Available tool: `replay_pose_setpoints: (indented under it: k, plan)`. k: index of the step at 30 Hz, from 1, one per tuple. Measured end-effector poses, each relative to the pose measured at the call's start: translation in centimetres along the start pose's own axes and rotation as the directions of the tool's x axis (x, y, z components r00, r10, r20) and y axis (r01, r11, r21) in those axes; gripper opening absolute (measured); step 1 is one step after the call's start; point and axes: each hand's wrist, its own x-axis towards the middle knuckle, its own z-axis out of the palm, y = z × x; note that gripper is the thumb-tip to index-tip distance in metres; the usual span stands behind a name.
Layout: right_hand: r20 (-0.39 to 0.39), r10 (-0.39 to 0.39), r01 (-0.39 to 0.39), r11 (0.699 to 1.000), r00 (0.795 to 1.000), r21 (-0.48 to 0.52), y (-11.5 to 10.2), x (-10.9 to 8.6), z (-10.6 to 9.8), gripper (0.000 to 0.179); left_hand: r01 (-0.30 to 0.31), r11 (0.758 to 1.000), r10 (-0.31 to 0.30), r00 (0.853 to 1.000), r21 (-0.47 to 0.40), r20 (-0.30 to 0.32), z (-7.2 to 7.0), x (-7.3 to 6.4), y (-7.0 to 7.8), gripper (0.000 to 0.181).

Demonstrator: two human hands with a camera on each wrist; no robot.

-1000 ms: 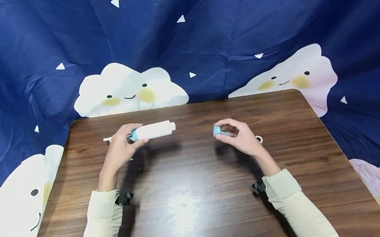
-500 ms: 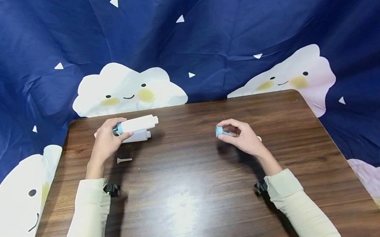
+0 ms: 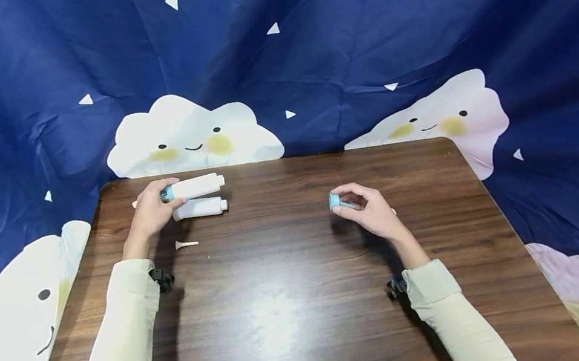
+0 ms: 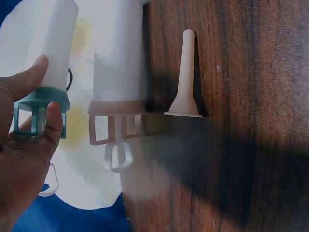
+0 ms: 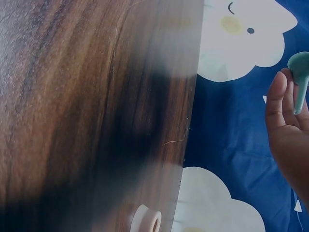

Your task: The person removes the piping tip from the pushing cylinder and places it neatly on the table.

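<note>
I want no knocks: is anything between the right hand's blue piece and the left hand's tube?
Nothing visible; only tabletop shows between the blue piece and held tube. The second tube lies beside that path.

Holds a green, slim-stemmed piece (image 5: 301,70) in the right grip (image 5: 288,130), before blue cloth (image 5: 231,130) printed with white clouds (image 5: 217,208). Seen on the wood-grained counter (image 5: 87,87), near its edge: a pale hollow piece (image 5: 141,220), cut off below.

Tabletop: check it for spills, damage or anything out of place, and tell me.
No spill shows on the tabletop. One oddity: a thin, pale line near its edge in the right wrist view, cutting across the wood grain; stray thread or scratch, I can't tell.
</note>
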Motion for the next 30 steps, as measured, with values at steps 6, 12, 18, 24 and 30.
replay_pose_setpoints:
  k: [6, 12, 18, 24, 30]
  plan:
    - [0.015, -0.009, 0.009, 1.000, 1.000, 0.014, 0.3, -0.1, -0.1, 0.035, 0.020, 1.000, -0.020, 0.999, 0.002, 0.042, 0.3, 1.2, -0.5, 0.049]
    - [0.011, -0.004, 0.004, 1.000, 1.000, 0.017, 0.5, 0.0, -0.2, 0.035, 0.067, 0.997, -0.064, 0.995, -0.030, 0.070, 0.5, 2.2, -1.3, 0.047]
    - [0.003, 0.005, -0.005, 1.000, 1.000, 0.000, 0.5, -0.2, -0.4, 0.035, 0.102, 0.994, -0.097, 0.992, -0.049, 0.081, 1.1, 2.9, -2.0, 0.046]
    - [0.002, 0.009, -0.009, 1.000, 1.000, -0.016, 0.5, -0.3, -0.6, 0.035, 0.114, 0.993, -0.109, 0.988, -0.044, 0.108, 1.8, 3.3, -2.4, 0.044]
    - [0.005, 0.025, -0.025, 0.999, 1.000, -0.047, 0.6, -0.4, -0.9, 0.036, 0.133, 0.991, -0.128, 0.981, -0.023, 0.147, 2.4, 3.1, -3.0, 0.045]
